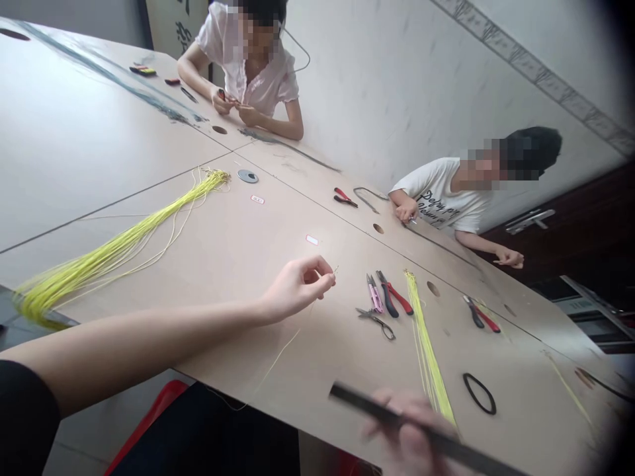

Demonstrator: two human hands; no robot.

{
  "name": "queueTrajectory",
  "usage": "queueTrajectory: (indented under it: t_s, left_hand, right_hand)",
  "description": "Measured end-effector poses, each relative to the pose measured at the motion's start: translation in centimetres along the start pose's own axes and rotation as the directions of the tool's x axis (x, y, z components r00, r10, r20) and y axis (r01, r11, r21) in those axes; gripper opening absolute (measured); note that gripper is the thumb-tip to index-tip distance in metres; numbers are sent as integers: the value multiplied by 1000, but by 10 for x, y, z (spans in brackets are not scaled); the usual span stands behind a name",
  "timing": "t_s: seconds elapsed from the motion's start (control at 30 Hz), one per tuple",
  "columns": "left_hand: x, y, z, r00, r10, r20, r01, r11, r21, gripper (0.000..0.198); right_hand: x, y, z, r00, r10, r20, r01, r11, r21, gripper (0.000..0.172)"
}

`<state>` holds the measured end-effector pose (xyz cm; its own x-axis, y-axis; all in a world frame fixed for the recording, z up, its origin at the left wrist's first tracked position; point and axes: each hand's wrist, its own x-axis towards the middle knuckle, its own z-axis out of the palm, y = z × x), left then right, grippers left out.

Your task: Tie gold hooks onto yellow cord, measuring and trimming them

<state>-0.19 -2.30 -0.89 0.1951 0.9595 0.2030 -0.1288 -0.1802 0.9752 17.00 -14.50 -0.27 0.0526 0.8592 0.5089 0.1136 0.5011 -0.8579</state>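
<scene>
Over the beige work table (258,231), near the edge closest to the wearer, the left hand (296,289) is raised just above the surface. Thumb and forefinger close in a tight pinch on a fine yellow cord (282,357), while the other fingers curl loosely. A short tip of cord shows above the pinch, and the rest trails down toward the table edge. Forearm lies long and low across the frame, reaching out from a dark sleeve, wrist nearly straight.

Handling note: with cord this thin, a pinch close to the tip gives the best control; a relaxed wrist and light tension help avoid kinks.

Right hand (407,430) sits at the bottom of the view, blurred, fingers wrapped around a black flat strip (362,400); its exact grip is hard to read.

Between the hands lie pink-handled pliers (376,295), red-and-black pliers (394,295) and small scissors (376,322). A slim bundle of yellow cords (429,350) lies just right of them, and a larger yellow bundle (99,254) lies well left.
</scene>
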Motion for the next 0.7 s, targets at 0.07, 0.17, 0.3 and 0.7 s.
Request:
queueTrajectory:
  t_s: [0.07, 0.17, 0.3, 0.7]
  left_hand:
    - [-1, -2, 0, 1000, -10, 12, 10, 1000, 18, 12]
    - [-1, -2, -1, 1000, -21, 10, 21, 999, 34, 12]
    - [0, 1, -3, 999, -35, -21, 36, 999, 34, 13]
    - [-12, 8, 0, 999, -33, 20, 33, 999, -13, 20]
  right_hand:
    - [44, -4, 9, 986, -118, -116, 125, 990, 62, 8]
    - [92, 1, 22, 984, -118, -134, 139, 976, 165, 9]
    - [106, 27, 26, 995, 82, 55, -94, 958, 273, 8]
    - [95, 31, 6, 941, 266, 209, -325, 881, 343, 7]
